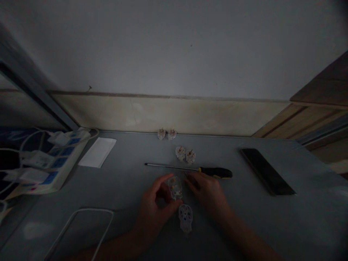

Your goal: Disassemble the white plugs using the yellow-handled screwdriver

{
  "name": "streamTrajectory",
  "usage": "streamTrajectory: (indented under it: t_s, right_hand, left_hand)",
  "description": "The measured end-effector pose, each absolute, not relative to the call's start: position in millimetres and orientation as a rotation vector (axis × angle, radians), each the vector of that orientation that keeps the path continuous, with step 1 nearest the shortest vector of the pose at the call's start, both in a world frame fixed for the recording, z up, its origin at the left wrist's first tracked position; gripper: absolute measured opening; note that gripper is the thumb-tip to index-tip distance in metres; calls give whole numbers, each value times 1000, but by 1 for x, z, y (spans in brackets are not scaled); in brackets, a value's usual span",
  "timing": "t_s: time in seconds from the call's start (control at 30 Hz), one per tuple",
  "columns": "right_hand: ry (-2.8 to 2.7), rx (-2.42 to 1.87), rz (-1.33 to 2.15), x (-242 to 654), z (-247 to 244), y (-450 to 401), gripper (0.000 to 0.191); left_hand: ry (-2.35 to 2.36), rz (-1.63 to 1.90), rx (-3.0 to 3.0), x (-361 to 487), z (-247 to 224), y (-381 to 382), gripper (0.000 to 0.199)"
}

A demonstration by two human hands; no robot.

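The left hand [154, 208] is curled, its thumb and forefinger apparently pinching a clear plug body [175, 187] by its top and bottom edges, just above the desk [299, 224]. Brass parts sit inside this open body, though they are too dim to tell apart. The right hand [208, 192] is loosely spread and holds nothing, its fingertips [188, 178] just beside the body. Just below the body, near the left thumb, a white plug cover [185, 218] with round holes lies flat on the desk.

Past the hands lies a screwdriver [214, 172] with a black and yellow handle, its steel shaft pointing left. Just beyond it, a pair of plug bases [185, 155] lies side by side, each holding brass pins, and a second pair [165, 134] sits farther on against the wall. At the right lies a dark phone [268, 172], set at an angle. On the left are a thin white frame [78, 232], a sheet of white paper [97, 152] and a power strip [63, 159] with blue switches, its sockets filled with white plugs trailing cables.
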State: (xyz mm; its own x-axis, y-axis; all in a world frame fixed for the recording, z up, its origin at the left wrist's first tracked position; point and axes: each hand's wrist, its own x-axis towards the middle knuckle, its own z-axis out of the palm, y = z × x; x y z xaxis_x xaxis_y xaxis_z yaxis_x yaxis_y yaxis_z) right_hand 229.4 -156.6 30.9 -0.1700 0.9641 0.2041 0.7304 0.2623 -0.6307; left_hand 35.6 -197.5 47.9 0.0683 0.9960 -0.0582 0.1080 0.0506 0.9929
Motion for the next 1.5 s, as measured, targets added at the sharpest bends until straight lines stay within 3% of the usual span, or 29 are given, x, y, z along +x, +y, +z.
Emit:
streamTrajectory:
  t_s: [0.27,0.37,0.47,0.57,0.8,0.9,1.5]
  right_hand:
    - [-1785,-1471,830,227,45,-159,16]
    - [-1668,-1343,1045,228,52,-159,22]
    - [-1569,-1173,1162,227,59,-162,15]
    - [-1644,-1053,1064,226,65,-164,4]
    - [-1880,-1002,598,224,65,-166,12]
    - [-1947,-943,561,223,67,-167,4]
    - [-2023,-878,343,221,66,-171,13]
  left_hand:
    - [1246,1073,1263,34,44,-200,53]
    - [1237,1084,1257,35,45,-199,52]
    - [1214,1095,1262,35,45,-198,52]
    - [1206,1094,1284,35,44,-199,52]
    - [1232,1095,1316,35,42,-199,53]
    - [1250,1105,1362,35,42,-200,52]
    - [1249,1153,1439,35,38,-202,52]
